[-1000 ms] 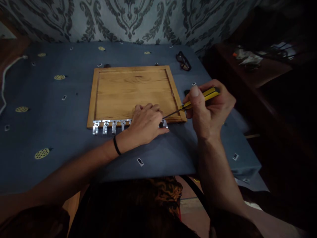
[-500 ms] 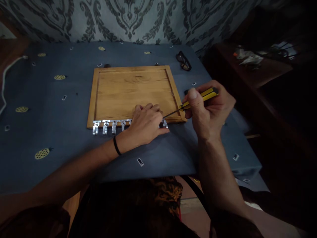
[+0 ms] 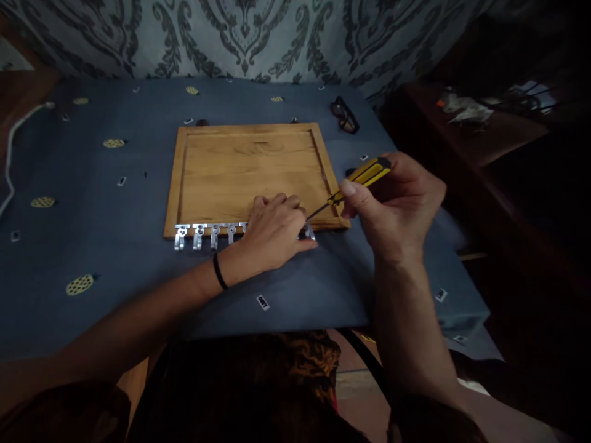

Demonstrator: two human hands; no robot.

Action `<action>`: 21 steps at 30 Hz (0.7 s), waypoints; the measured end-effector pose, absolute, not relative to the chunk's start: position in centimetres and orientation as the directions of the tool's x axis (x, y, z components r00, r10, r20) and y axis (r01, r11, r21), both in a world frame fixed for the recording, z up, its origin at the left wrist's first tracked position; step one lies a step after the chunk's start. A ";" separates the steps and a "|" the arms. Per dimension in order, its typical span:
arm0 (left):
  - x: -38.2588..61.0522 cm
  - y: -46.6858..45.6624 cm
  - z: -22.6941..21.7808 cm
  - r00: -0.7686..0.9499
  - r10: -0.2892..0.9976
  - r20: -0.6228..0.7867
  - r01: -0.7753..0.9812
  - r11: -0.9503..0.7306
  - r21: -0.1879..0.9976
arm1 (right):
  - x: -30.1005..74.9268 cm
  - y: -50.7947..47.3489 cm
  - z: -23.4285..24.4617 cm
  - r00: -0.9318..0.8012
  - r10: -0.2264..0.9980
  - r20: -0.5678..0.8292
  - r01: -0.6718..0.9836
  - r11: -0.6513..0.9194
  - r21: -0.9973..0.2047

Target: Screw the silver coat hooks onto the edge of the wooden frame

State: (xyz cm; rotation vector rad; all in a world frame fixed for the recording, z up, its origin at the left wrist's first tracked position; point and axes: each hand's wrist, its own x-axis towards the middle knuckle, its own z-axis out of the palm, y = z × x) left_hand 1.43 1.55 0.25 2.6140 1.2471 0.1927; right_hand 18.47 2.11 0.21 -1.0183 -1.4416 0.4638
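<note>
A framed wooden board (image 3: 258, 169) lies flat on the blue tablecloth. Along its near edge runs a silvery metal hook rail (image 3: 215, 235) with several hooks that stick out past the board. My left hand (image 3: 277, 229) is bent over the right part of this rail, pressing it to the board; its palm covers the hooks there. In my right hand (image 3: 399, 206) is a yellow and black screwdriver (image 3: 364, 177), held between thumb and fingers. The shaft slants down left to the rail's right end, beside my left knuckles; the tip is hard to make out.
Dark-framed glasses (image 3: 344, 114) rest at the table's back right. A small dark object (image 3: 351, 173) lies right of the board. To the left a white cable (image 3: 10, 154) runs along the edge. A darker side table (image 3: 498, 132) holds a crumpled clear bag (image 3: 466, 112).
My right hand has turned on the screwdriver, its thumb lower on the handle and the handle end now nearer the fingers. My left hand stays on the rail. The view has shifted slightly.
</note>
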 end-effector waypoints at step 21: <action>1.4 1.6 -0.1 0.630 0.775 0.054 0.737 -0.617 0.276 | 17.6 2.1 -0.2 0.298 0.705 0.644 0.374 0.534 -0.758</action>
